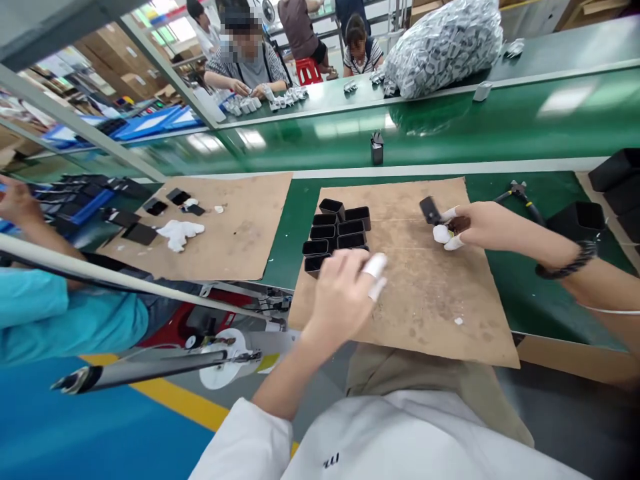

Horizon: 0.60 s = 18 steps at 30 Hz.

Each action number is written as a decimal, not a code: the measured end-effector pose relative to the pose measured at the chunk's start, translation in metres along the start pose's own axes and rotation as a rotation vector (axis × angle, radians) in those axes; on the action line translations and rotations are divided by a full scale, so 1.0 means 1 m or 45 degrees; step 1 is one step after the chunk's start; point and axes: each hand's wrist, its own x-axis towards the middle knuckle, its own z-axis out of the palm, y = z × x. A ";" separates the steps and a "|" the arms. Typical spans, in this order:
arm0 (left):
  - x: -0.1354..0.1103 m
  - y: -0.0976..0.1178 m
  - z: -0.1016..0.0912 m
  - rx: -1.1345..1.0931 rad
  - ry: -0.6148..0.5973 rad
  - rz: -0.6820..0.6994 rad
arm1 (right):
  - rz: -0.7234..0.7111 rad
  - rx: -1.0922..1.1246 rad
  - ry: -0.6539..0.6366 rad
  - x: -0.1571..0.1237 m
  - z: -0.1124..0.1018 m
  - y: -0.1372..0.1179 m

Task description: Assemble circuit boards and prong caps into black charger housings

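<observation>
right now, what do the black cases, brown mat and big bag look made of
Black cases: probably plastic, satin finish; smooth, thin walls suggest it, though coated metal is possible.
Brown mat: likely cardboard or heavy paper, matte, with stains and faint creases.
Big bag: apparently clear plastic film, glossy, wrinkled, its pale contents showing through.

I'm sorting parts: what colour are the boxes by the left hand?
The boxes are black, clearest in head view.

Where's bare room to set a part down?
Free: the cardboard mat between the black cases and right grip, down to the white scrap, bar specks; the green strip beyond, right of the lone black part. Crowded: the mat's left side, cases plus left grip; right of the mat, pliers and another case.
</observation>
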 end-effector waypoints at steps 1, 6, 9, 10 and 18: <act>-0.001 -0.013 -0.003 0.083 -0.021 -0.080 | 0.034 0.290 -0.052 -0.003 -0.002 0.004; -0.007 -0.027 0.009 0.064 -0.187 -0.160 | 0.195 1.256 -0.042 -0.036 0.007 0.009; 0.000 -0.003 0.024 -0.199 -0.175 -0.118 | 0.223 1.429 0.045 -0.056 0.016 0.005; 0.004 0.005 0.028 -0.289 -0.196 -0.101 | 0.224 1.448 0.072 -0.061 0.017 0.003; 0.028 0.023 0.040 -0.940 -0.078 -0.274 | 0.298 1.561 0.213 -0.088 0.030 0.011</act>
